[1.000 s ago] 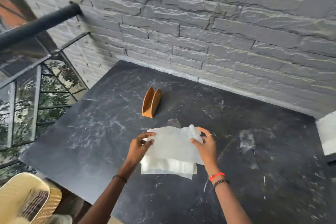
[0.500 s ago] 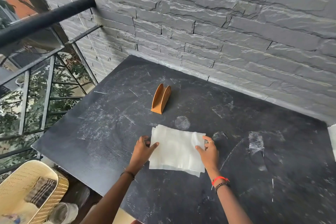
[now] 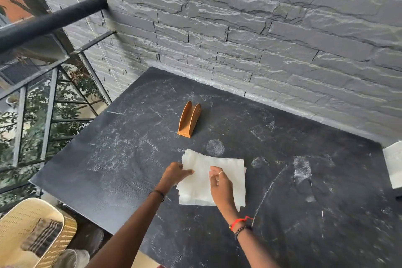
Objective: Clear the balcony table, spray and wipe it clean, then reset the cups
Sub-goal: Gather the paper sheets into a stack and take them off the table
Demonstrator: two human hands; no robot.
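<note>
- A stack of white napkins (image 3: 232, 172) lies flat on the dark table (image 3: 108, 169), near its front edge and roughly in the middle of its width.
- The left hand (image 3: 176, 175) grips the left edge of the stack, with the thumb laid on top and the fingers curled at the side.
- The right hand (image 3: 221, 185) rests on top of the stack with its fingers bent. I cannot tell whether they pinch a sheet or only press down.
- An orange napkin holder (image 3: 189, 119) stands upright behind the napkins, apart from them, and nothing sits in its slot.
- The table top carries pale smears, scratches and round marks.
- A woven basket (image 3: 65, 235) sits below the table's front left corner, with striped cloth inside.
- A grey stone wall (image 3: 239, 28) runs along the far side of the table, and a black railing (image 3: 50, 22) meets it on the left.
- A white object (image 3: 393, 165) shows at the right edge, cut off by the frame.
</note>
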